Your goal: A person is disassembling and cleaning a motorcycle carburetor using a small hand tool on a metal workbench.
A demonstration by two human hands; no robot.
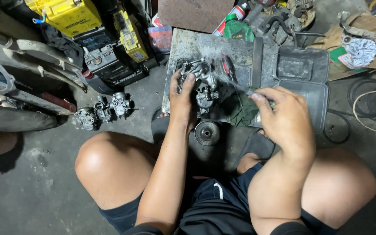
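My left hand [182,99] grips a grey metal carburetor [202,83] and holds it over a worn metal plate [205,48] on the floor. My right hand [283,115] is closed on the green handle of a screwdriver [239,87], whose thin shaft points left at the carburetor body. A dark green rag [242,109] lies under the shaft, between the two hands. A second screwdriver with a red and black handle [228,66] rests on the plate just behind the carburetor. My bare knees frame the lower view.
A round metal part [207,132] lies on the floor by my sandal. Three more carburetors [104,110] sit at left. Yellow and black batteries [92,30] stand at the back left. A dark plastic tray [303,74] lies right of the plate, with cardboard, cables and parts behind.
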